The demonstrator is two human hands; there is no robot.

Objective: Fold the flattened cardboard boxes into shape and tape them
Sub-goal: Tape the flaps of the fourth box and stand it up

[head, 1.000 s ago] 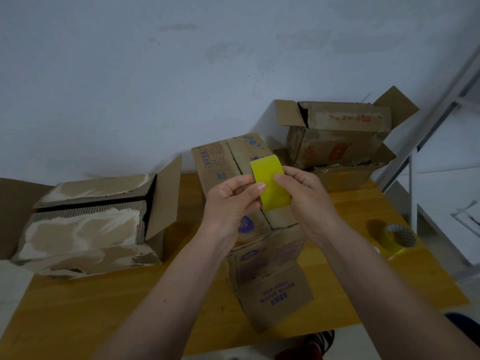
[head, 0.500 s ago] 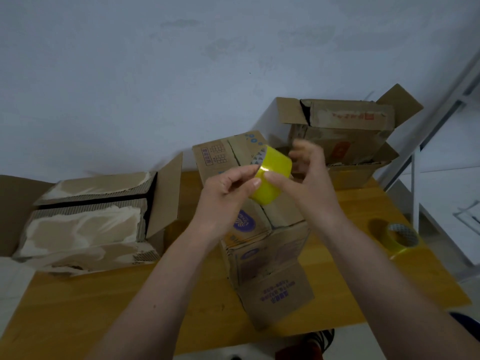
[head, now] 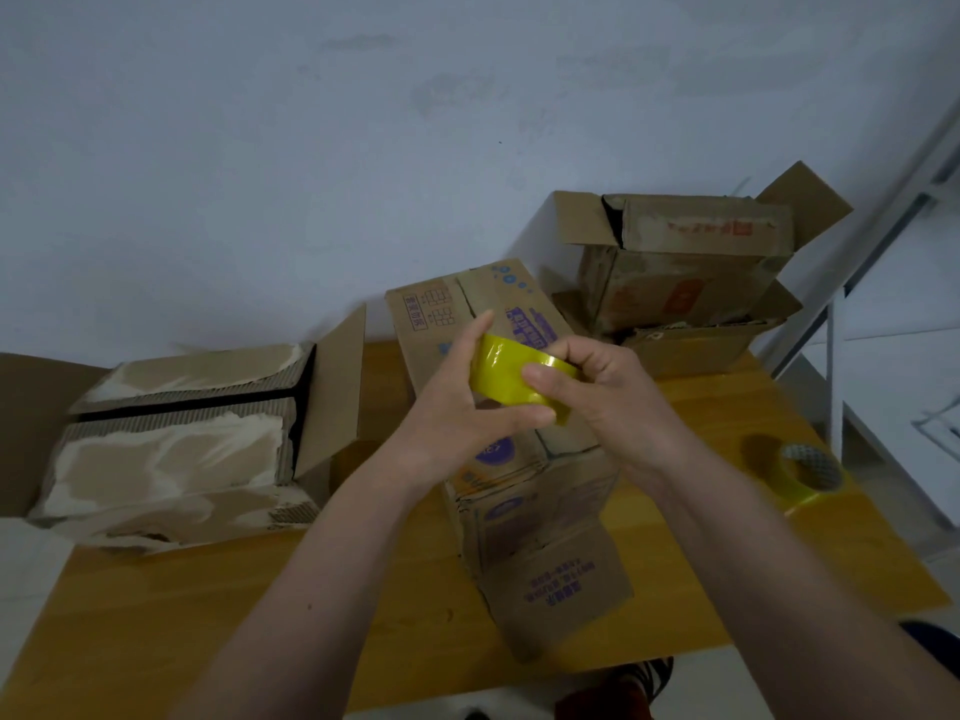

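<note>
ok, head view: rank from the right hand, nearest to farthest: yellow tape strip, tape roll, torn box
1. Yellow tape strip: pinched by the right hand, with the left hand holding its other end.
2. Tape roll: on the table's right edge.
3. Torn box: far left, beyond the left hand.

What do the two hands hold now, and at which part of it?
Both hands hold one strip of yellow tape. The left hand pinches its left end between thumb and fingers; the right hand grips its right end.
</note>
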